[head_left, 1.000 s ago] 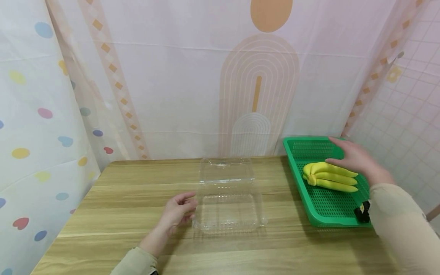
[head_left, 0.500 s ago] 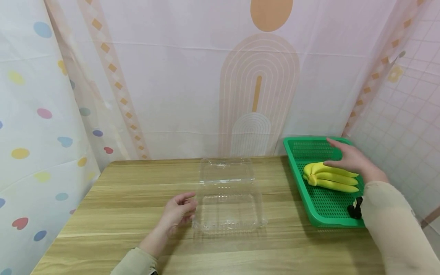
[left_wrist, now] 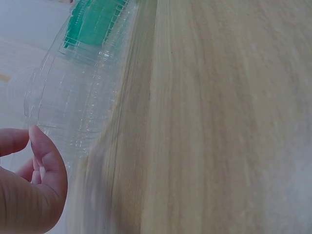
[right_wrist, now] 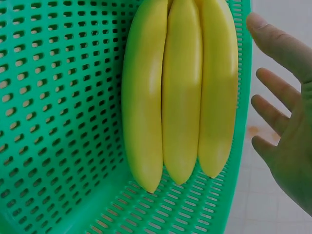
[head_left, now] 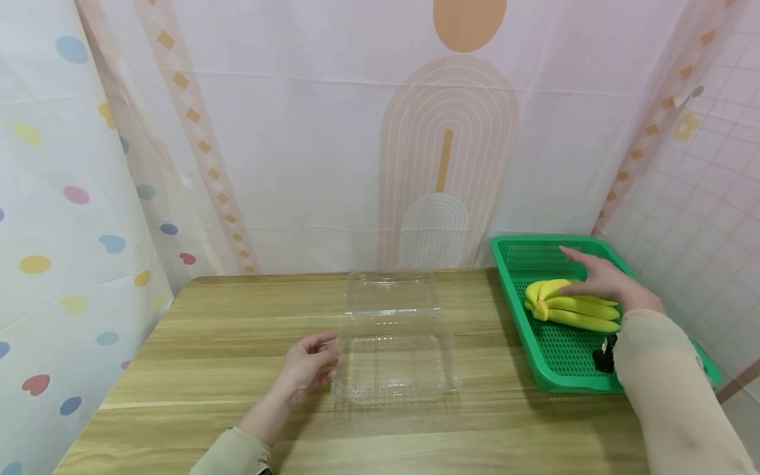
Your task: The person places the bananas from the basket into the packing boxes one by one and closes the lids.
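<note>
A transparent clamshell container [head_left: 394, 366] stands on the wooden table with its lid [head_left: 392, 293] tipped back. At its left edge is my left hand [head_left: 309, 363], fingers loosely bent; in the left wrist view the thumb and a fingertip come right to the plastic rim. On the right, my right hand [head_left: 602, 280] hovers over a bunch of yellow bananas [head_left: 572, 313], fingers and thumb spread apart, nothing held. The right wrist view shows the bananas [right_wrist: 180, 92] lying in a green plastic basket [right_wrist: 58, 122], the hand [right_wrist: 287, 112] beyond its rim.
Partly behind the right sleeve [head_left: 665, 382], a small black object [head_left: 604, 356] with a pale patch shows in the basket. Patterned cloth [head_left: 309, 165] hangs behind the table [head_left: 237, 330] and at both sides.
My right hand has drifted slightly left and lower over the bananas, its fingers still spread. The left hand and the container have stayed in place.
</note>
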`<state>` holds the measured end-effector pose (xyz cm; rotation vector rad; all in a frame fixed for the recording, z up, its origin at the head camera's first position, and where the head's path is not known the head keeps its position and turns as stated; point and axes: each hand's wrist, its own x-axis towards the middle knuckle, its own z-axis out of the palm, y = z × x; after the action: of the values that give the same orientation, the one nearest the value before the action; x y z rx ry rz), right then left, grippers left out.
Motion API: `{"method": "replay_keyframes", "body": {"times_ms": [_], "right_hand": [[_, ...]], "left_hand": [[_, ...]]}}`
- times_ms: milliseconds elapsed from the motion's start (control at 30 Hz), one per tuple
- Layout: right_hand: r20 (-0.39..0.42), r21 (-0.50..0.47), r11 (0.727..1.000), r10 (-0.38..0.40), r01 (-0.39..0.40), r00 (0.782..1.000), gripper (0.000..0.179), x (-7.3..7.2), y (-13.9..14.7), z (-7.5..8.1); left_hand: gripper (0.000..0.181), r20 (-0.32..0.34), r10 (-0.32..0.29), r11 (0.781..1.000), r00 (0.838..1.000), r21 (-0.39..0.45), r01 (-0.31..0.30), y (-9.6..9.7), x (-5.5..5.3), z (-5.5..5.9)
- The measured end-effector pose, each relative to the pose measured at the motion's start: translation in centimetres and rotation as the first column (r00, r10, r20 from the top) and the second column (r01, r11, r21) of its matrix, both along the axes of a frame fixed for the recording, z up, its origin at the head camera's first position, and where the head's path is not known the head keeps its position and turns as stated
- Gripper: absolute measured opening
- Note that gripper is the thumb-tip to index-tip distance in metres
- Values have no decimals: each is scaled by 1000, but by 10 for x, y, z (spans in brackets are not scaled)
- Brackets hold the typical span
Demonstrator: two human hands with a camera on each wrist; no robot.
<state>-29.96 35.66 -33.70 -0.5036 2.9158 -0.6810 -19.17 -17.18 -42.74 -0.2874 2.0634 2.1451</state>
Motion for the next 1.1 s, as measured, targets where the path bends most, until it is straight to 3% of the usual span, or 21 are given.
{"method": "replay_keyframes", "body": {"times_ms": [733, 1100], "right_hand": [[-6, 183, 983, -35, 35, 999, 103, 3, -8, -16], [42, 175, 984, -39, 31, 998, 106, 4, -8, -24]], "left_hand": [[46, 6, 15, 1000, 1000, -1, -15, 0, 1, 0], [44, 1, 10, 1000, 1000, -13, -10, -1, 3, 0]]}}
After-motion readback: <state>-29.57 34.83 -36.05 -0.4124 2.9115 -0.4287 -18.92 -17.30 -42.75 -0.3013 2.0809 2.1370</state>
